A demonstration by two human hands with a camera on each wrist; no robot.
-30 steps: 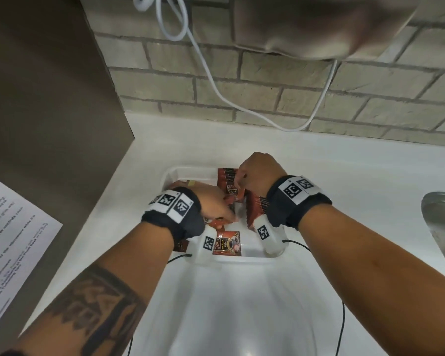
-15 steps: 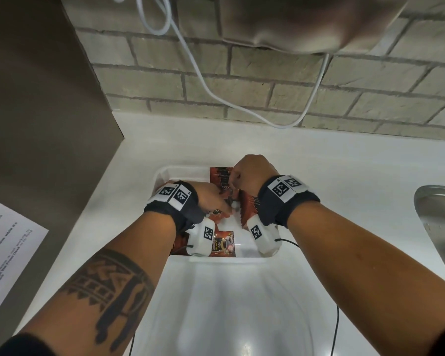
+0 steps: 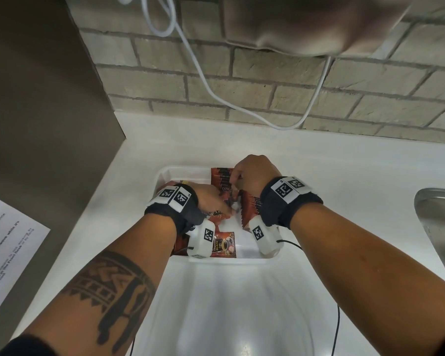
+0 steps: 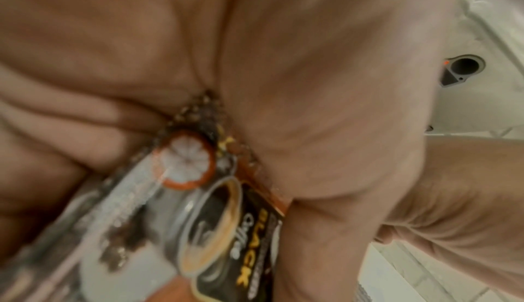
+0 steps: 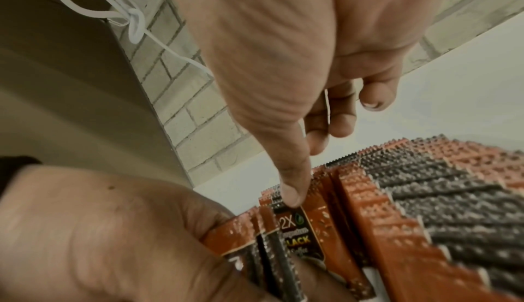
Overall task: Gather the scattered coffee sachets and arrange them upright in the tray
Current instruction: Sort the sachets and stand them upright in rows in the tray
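A white tray (image 3: 242,261) sits on the white counter and holds orange-and-black coffee sachets. A row of upright sachets (image 3: 249,204) (image 5: 425,194) stands on its right side. One sachet (image 3: 225,246) lies flat near the front rim. My left hand (image 3: 225,208) (image 4: 255,82) is inside the tray and grips a few sachets (image 4: 226,228) (image 5: 255,235) beside the row. My right hand (image 3: 233,182) is curled over the back of the tray, its thumb tip (image 5: 292,194) on the top edge of an upright sachet (image 5: 309,235). The tray floor under both hands is hidden.
A steel sink (image 3: 439,227) lies at the right edge. A brown cabinet side (image 3: 49,111) bounds the counter on the left, with a printed sheet (image 3: 8,247) below it. Behind the tray is a brick wall (image 3: 267,98) with a white cable (image 3: 216,93) hanging across it.
Both hands stay in the tray. My left hand has shifted slightly towards the right hand with its sachets. The view has tilted a little.
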